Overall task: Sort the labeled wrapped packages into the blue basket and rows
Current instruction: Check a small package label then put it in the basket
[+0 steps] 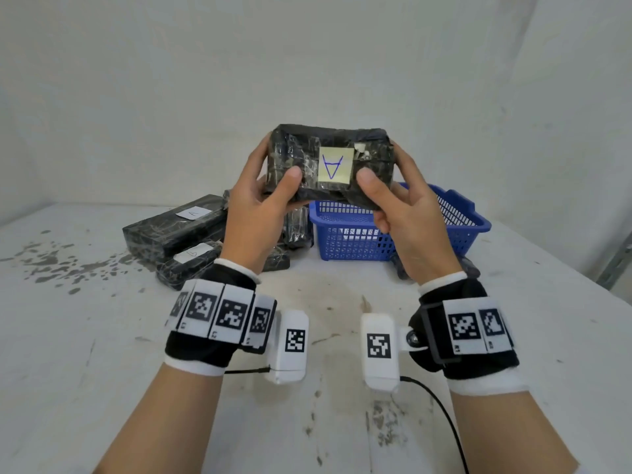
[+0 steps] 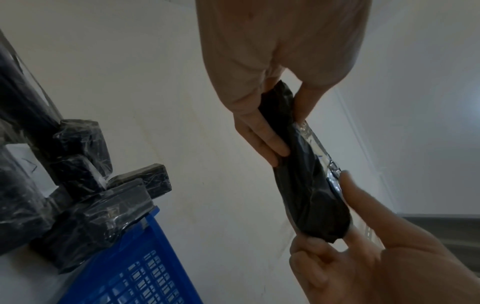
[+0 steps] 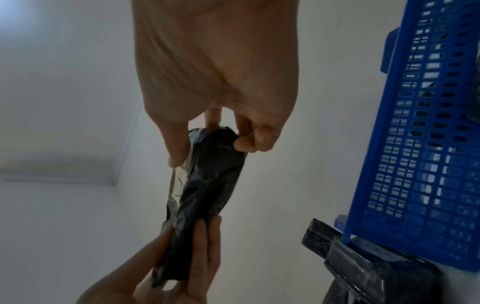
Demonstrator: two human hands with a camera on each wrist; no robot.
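I hold one black wrapped package [image 1: 307,155] up in front of me above the table, between both hands. Its yellow label [image 1: 336,164] faces me and shows a blue letter A upside down. My left hand [image 1: 270,165] grips the package's left end, thumb on the front and fingers behind. At the right end my right hand [image 1: 383,165] grips it the same way. The left wrist view shows my left hand [image 2: 285,123] pinching the package [image 2: 306,185] edge-on. The right wrist view shows my right hand [image 3: 210,150] doing so on the package [image 3: 207,195]. The blue basket [image 1: 352,241] stands on the table behind my right hand.
Several black wrapped packages [image 1: 174,230] with white labels lie piled to the left of the basket. Another package [image 3: 363,267] lies at the basket's near right corner. The white table [image 1: 325,422] is stained; a wall stands close behind it.
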